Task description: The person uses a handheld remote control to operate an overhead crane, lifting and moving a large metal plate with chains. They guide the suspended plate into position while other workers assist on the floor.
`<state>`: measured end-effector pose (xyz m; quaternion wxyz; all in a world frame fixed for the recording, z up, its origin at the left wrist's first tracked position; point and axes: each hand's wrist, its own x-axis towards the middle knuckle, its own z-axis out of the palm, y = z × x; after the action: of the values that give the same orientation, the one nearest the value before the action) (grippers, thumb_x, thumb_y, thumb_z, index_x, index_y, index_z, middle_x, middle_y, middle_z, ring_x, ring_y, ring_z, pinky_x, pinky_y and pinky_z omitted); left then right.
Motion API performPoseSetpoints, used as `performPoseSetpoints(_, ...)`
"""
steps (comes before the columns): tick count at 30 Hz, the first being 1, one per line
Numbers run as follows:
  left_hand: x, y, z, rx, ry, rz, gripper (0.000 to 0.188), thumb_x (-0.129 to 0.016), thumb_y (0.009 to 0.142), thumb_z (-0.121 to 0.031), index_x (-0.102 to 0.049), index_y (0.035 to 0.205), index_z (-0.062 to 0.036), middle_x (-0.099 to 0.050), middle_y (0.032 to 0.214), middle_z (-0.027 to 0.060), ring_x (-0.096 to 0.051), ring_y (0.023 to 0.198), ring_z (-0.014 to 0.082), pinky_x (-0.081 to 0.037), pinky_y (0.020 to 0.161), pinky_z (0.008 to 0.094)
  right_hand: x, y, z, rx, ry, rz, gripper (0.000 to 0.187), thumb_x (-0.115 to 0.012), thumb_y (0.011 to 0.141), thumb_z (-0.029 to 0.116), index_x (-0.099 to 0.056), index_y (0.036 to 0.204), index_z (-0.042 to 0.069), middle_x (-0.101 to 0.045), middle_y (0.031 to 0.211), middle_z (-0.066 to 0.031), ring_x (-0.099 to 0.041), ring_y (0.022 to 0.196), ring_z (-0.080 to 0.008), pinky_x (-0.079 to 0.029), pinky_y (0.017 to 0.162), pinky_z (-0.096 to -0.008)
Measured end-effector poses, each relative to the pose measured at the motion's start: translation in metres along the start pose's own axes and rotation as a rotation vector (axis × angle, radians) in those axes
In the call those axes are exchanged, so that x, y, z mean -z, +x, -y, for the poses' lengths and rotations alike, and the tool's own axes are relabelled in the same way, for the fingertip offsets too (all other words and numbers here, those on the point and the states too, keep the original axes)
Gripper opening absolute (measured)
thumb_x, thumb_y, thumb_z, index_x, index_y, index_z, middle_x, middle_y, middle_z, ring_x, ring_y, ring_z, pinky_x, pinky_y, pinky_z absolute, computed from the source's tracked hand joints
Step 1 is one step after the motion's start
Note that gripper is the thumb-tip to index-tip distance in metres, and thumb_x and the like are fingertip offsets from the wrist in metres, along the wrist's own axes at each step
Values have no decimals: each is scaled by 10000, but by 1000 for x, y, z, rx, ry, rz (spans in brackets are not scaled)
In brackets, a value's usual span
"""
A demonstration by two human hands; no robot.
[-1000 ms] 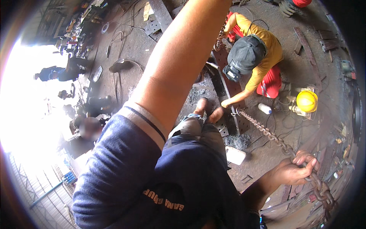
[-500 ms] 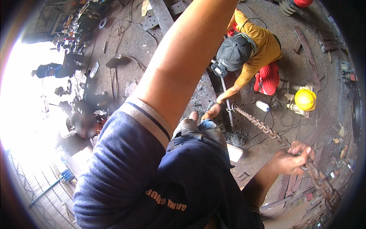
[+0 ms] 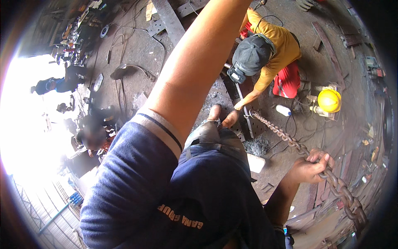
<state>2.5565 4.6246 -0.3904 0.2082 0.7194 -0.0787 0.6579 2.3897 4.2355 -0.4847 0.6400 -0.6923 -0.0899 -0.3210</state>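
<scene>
A rusty steel chain (image 3: 297, 145) runs up from the ground to my right hand (image 3: 313, 167), which is closed around its links. Above the hand, heavy-looking links continue toward the lower right rim. At its far end the chain meets a ring or hook (image 3: 252, 113) beside a long steel piece with holes (image 3: 245, 124). My left arm (image 3: 186, 79) is raised across the middle, and its hand is beyond the top edge. A co-worker in a yellow shirt (image 3: 282, 45) and dark cap (image 3: 251, 53) crouches, one hand (image 3: 240, 105) at the steel near the chain's end.
A yellow hard hat (image 3: 329, 101) rests on a frame at the right. A white bottle (image 3: 283, 110) and metal shavings (image 3: 256, 146) lie nearby. Steel plates (image 3: 169, 18) and cables (image 3: 122, 41) are at the upper left; a red-brown steel strip (image 3: 327, 50) lies at the upper right.
The whole view has shifted slightly. My right hand, still gripping the chain, appears a little farther left and up. The co-worker's hand stays near the chain's lower end.
</scene>
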Motion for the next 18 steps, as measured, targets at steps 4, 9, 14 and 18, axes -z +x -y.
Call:
performPoseSetpoints(4, 7, -5, -1, -34, -13, 29, 406, -821, 594, -331, -714, 861, -44, -546, 1055, 226, -535, 1004, 365, -483, 855, 454, 3, -7, -4, -52, 25, -46, 222, -608, 916, 118, -464, 772, 31, -384, 575, -25, -360, 491, -112, -292, 456, -262)
performPoseSetpoints(9, 10, -8, -3, -68, -41, 13, 387, -836, 616, -301, -720, 894, -58, -562, 1105, 217, -525, 1034, 370, -468, 884, 465, 7, -15, -7, -139, 39, -63, 219, -611, 918, 120, -457, 786, 39, -403, 577, -33, -357, 496, -106, -269, 465, -261)
performPoseSetpoints(14, 17, -9, -3, 11, -41, 84, 378, -825, 631, -275, -727, 936, -74, -577, 1157, 223, -525, 1065, 373, -459, 903, 472, 5, -20, -4, -175, 29, -46, 228, -601, 909, 111, -437, 764, 47, -408, 577, -34, -345, 491, -105, -275, 468, -269)
performPoseSetpoints(18, 28, -7, 0, -80, -77, 18, 415, -805, 634, -254, -719, 1008, -98, -573, 1199, 225, -527, 1072, 377, -444, 924, 484, -1, -23, -2, -180, -6, -89, 241, -597, 907, 110, -425, 746, 56, -394, 569, -27, -338, 490, -104, -277, 470, -266)
